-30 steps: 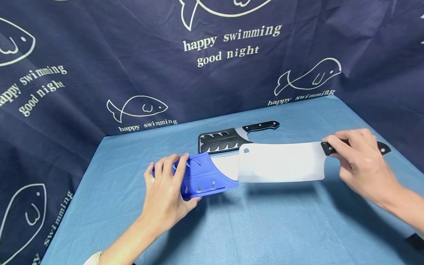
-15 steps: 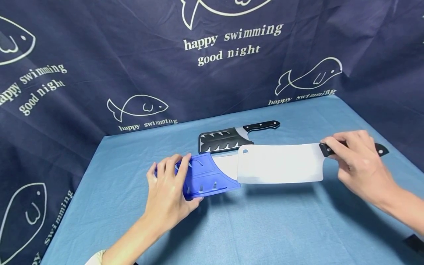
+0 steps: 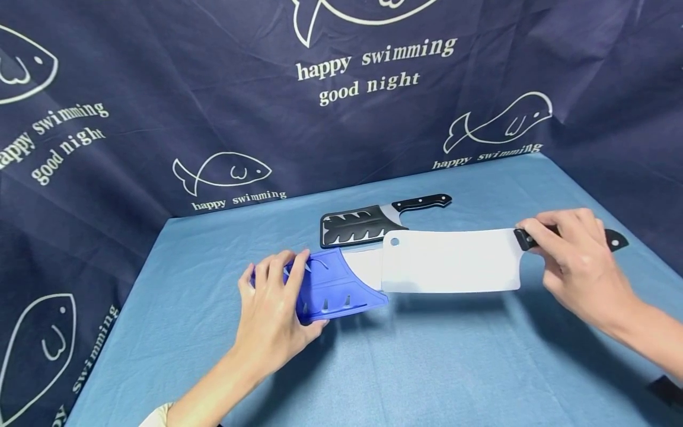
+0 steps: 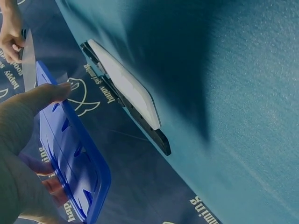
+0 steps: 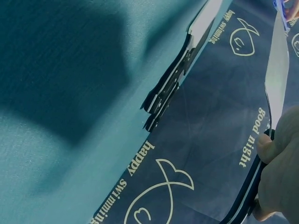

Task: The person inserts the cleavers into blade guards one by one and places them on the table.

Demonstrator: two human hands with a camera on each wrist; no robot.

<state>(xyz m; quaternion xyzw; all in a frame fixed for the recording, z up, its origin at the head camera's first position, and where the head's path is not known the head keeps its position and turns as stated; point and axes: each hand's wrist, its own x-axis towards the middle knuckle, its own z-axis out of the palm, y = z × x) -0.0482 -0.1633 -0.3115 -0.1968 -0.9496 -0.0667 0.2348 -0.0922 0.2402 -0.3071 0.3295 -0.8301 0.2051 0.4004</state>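
Note:
My left hand [image 3: 274,302] grips a blue plastic blade sheath [image 3: 338,287] by its left end, thumb on one long edge and fingers over the other. The sheath is above the table, its slanted mouth facing right. My right hand [image 3: 578,261] holds a cleaver [image 3: 453,261] by its black riveted handle [image 5: 247,191]. The bare, broad blade has a hole near its far end and points left. Its end meets the sheath's mouth in the head view; I cannot tell whether any of it is inside. The left wrist view shows the sheath [image 4: 74,149] from its edge.
A cleaver in a black sheath [image 3: 357,228] lies at the back of the blue table [image 3: 229,237]. Before it lies another cleaver in a white sheath [image 4: 126,84], mostly hidden in the head view. A navy curtain with fish prints [image 3: 363,136] stands behind.
The blue sheath and left hand have shifted slightly right. The cleaver has moved a little left. Both hands keep their hold.

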